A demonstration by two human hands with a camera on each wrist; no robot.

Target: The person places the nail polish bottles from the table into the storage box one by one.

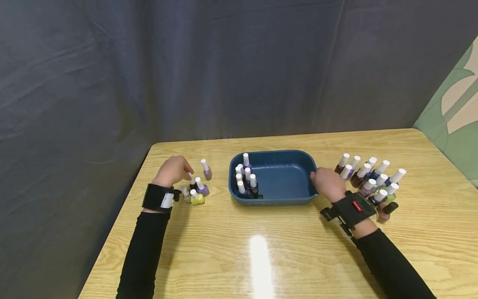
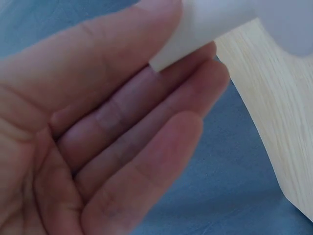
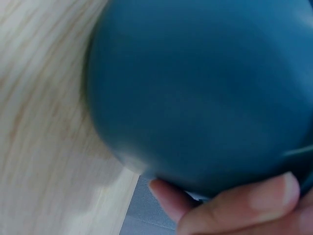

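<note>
A blue tray (image 1: 285, 176) sits mid-table, with several white-capped nail polish bottles (image 1: 246, 179) standing at its left end. My left hand (image 1: 173, 169) is over a small group of bottles (image 1: 198, 194) left of the tray. In the left wrist view a white cap (image 2: 210, 22) sits pinched between the top finger and the others of my left hand (image 2: 122, 127). My right hand (image 1: 328, 182) grips the tray's right rim. In the right wrist view its thumb (image 3: 244, 205) presses on the tray's outer wall (image 3: 205, 98).
Several more bottles (image 1: 369, 178) stand in a cluster right of the tray, close behind my right wrist. One purple bottle (image 1: 206, 170) stands alone beyond the left group. The wooden table (image 1: 261, 257) ends at a dark curtain behind.
</note>
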